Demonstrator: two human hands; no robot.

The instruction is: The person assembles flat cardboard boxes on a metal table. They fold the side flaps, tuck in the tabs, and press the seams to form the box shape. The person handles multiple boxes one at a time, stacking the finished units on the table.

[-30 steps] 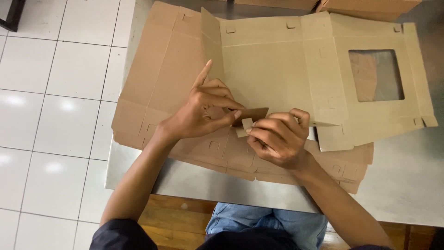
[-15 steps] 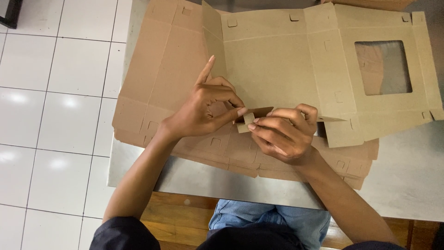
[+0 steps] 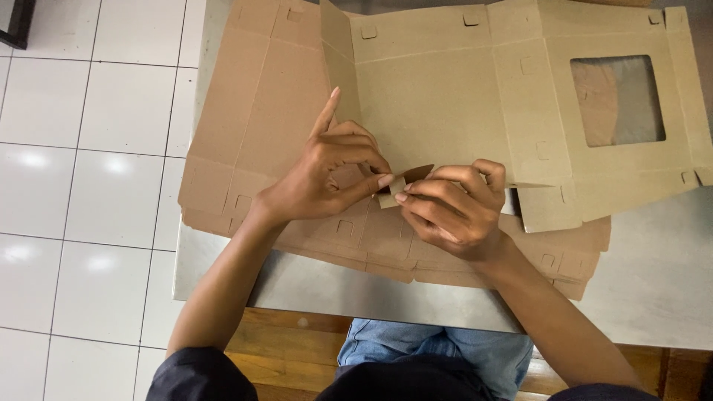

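Box blank, on flat blanks on table; top cut off. Left hand and right hand pinch its small tab, partly hidden by fingers.

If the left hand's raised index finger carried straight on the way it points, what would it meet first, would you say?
The left hand points its index finger up and away, toward the upright flap of the cardboard box blank. That flap looks first in line, though depth is hard to judge from above.
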